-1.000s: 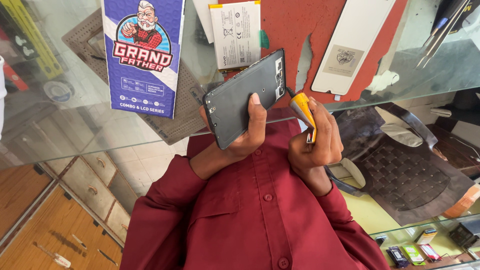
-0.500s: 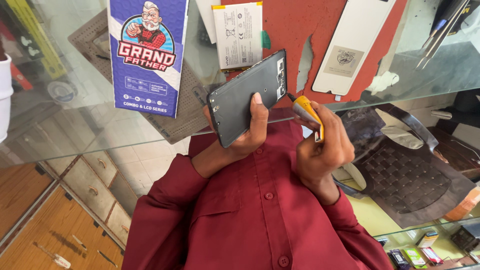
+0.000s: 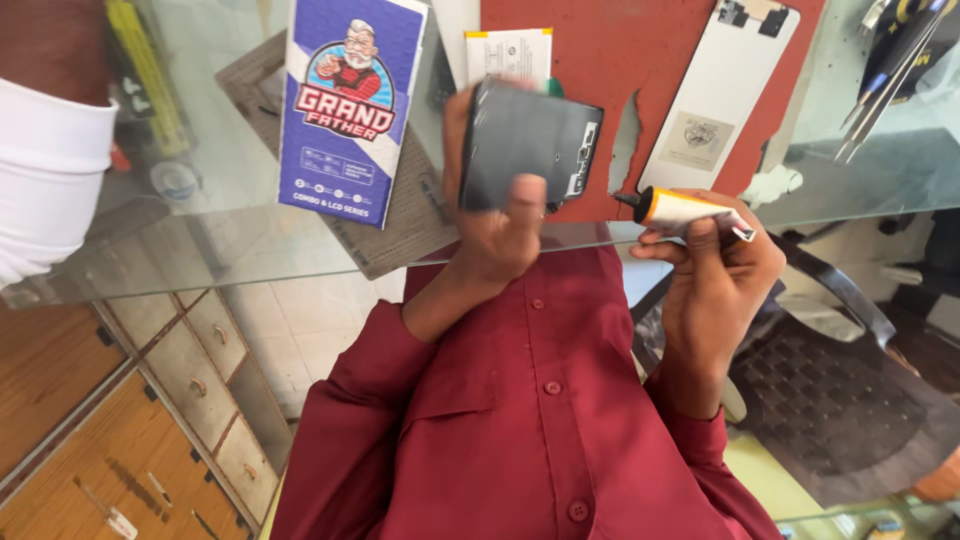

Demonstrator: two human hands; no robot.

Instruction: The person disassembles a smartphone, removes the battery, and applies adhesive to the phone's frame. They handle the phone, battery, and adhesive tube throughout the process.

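Observation:
My left hand [image 3: 497,232] grips a dark phone body [image 3: 525,150] by its lower edge, thumb across its face, holding it above the glass counter [image 3: 200,250] at the edge of the red mat [image 3: 650,60]. To the right, my right hand [image 3: 715,285] pinches a small white and orange glue tube [image 3: 690,210]. Its black nozzle points left, a short gap away from the phone's lower right corner. Both red shirt sleeves rise from the bottom of the view.
A tall blue printed box [image 3: 345,110] lies on the glass to the left. On the mat are a white battery [image 3: 508,55] and a white phone back panel [image 3: 715,95]. Tweezers and tools [image 3: 890,70] lie at top right. Another person's white sleeve [image 3: 45,170] is at far left.
The phone has swung from a slant to nearly level and moved up over the mat. My right hand has shifted right and turned the tube, its nozzle now pointing at the phone.

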